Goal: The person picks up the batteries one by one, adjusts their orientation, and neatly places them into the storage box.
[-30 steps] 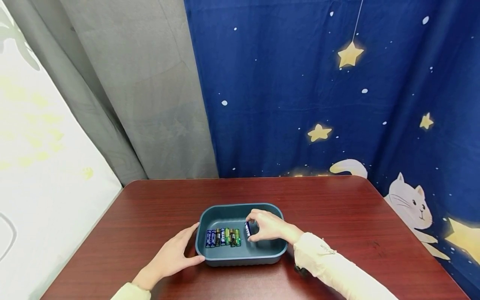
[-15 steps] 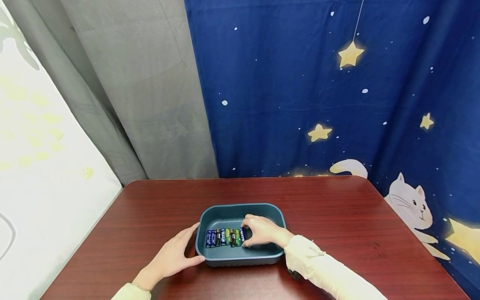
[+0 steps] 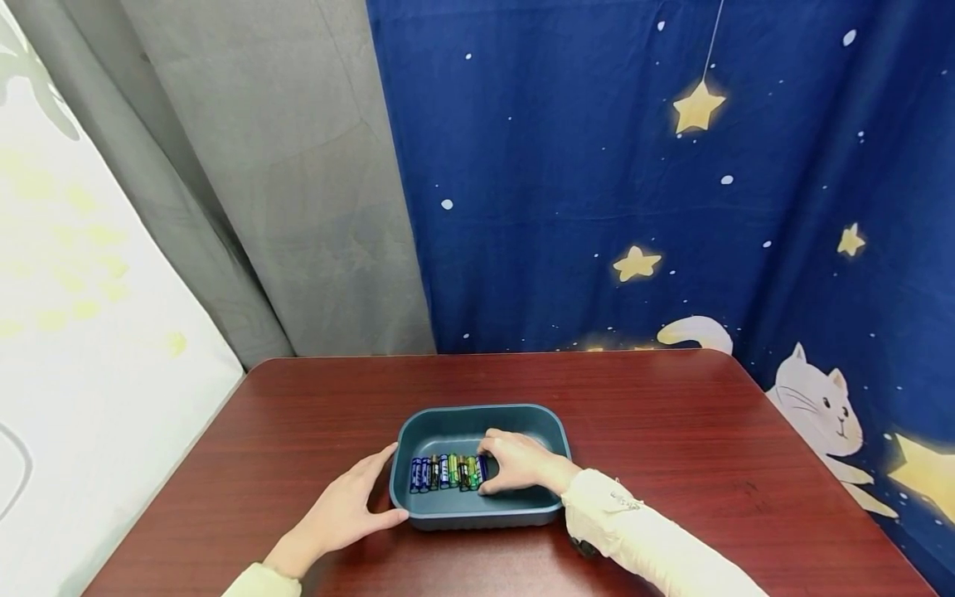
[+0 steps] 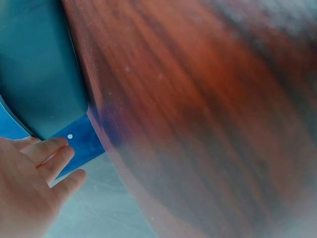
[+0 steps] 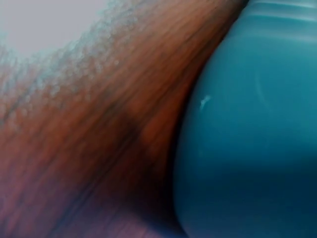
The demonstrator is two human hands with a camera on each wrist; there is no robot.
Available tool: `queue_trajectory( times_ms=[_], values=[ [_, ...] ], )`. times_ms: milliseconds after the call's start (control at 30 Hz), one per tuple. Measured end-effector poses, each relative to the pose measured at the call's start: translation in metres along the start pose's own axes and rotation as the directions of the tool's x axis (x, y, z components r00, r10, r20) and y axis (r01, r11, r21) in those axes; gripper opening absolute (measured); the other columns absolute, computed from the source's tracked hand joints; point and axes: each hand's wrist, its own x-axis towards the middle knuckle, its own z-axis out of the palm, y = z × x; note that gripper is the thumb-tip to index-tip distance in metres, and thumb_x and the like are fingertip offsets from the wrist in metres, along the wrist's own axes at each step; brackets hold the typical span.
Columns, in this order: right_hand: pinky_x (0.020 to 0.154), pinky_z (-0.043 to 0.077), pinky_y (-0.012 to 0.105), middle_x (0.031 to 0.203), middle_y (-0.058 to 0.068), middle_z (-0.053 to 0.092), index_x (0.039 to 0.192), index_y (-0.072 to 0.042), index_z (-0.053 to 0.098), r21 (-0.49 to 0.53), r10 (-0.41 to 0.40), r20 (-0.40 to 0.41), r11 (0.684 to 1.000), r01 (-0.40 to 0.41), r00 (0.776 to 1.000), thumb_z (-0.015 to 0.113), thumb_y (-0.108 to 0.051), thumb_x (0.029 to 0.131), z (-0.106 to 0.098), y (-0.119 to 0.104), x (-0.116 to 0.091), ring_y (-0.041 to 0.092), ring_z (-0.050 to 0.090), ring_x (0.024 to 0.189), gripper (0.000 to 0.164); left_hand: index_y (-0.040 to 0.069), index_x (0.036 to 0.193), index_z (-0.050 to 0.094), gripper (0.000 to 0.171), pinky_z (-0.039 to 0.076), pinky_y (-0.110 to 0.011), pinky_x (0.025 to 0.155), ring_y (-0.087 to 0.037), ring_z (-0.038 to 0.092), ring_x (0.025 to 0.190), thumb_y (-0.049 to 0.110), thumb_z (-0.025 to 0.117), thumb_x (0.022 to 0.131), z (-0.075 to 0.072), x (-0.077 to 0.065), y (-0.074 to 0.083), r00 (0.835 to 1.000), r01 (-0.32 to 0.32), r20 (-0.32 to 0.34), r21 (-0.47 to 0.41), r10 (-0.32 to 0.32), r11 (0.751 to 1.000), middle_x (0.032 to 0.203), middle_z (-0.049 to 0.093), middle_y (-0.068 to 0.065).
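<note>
In the head view, a dark teal plastic bin [image 3: 481, 521] stands on the table with several AA-size batteries [image 3: 443, 471] lined up side by side in it. My right hand [image 3: 520, 463] reaches in over the right wall and pinches a dark blue battery [image 3: 482, 468] end to end, thumb near, fingers far. That battery lies against the green one at the row's right end. Fingers spread, my left hand [image 3: 341, 507] rests at the bin's left rim. The right wrist view shows only the bin's outer wall [image 5: 247, 109]; the hand is hidden there.
The reddish-brown wooden table [image 3: 656, 414] extends around the bin on all sides. Behind it hang a grey curtain [image 3: 298, 207] and a blue star-patterned curtain [image 3: 537, 207]. A small dark object [image 3: 584, 547] shows under the right sleeve.
My right hand has moved left with the blue battery and set it alongside the right end of the row. Left hand and bin have stayed put.
</note>
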Motion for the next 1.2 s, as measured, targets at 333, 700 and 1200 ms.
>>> queue_trajectory(
  times_ms=[333,700,1200],
  values=[
    [0.069,0.045,0.021,0.096,-0.001,0.055,0.112,-0.010,0.061,0.077,-0.001,-0.004,0.997,0.002,1.000,0.073,-0.042,0.070,-0.014,0.001,-0.004,0.009,0.053,0.081,0.054,0.018,0.142,0.031,0.090,0.042,-0.050,0.091,-0.025,0.046,0.119,0.060,0.065,0.070,-0.002,-0.001,-0.001,1.000,0.013,0.011,0.008,-0.013,1.000,0.133,0.047,-0.005],
    [0.064,0.043,0.021,0.097,-0.003,0.055,0.116,-0.012,0.059,0.116,-0.018,-0.148,0.993,0.035,0.989,0.073,-0.039,0.072,-0.050,0.013,-0.032,0.009,0.051,0.075,0.054,0.018,0.143,0.030,0.090,0.042,-0.049,0.091,-0.023,0.045,0.120,0.060,0.064,0.071,-0.003,-0.003,-0.002,1.000,-0.012,0.005,0.026,0.012,1.000,0.134,0.045,-0.004],
    [0.058,0.041,0.019,0.089,-0.003,0.053,0.110,-0.010,0.060,0.118,0.033,-0.295,0.993,0.002,0.955,0.076,-0.035,0.069,-0.072,0.054,-0.095,0.012,0.050,0.071,0.051,0.011,0.140,0.035,0.089,0.042,-0.049,0.091,-0.025,0.044,0.120,0.059,0.065,0.071,-0.005,-0.004,-0.002,0.998,-0.058,-0.016,0.065,0.059,0.996,0.134,0.046,-0.007]
  ],
)
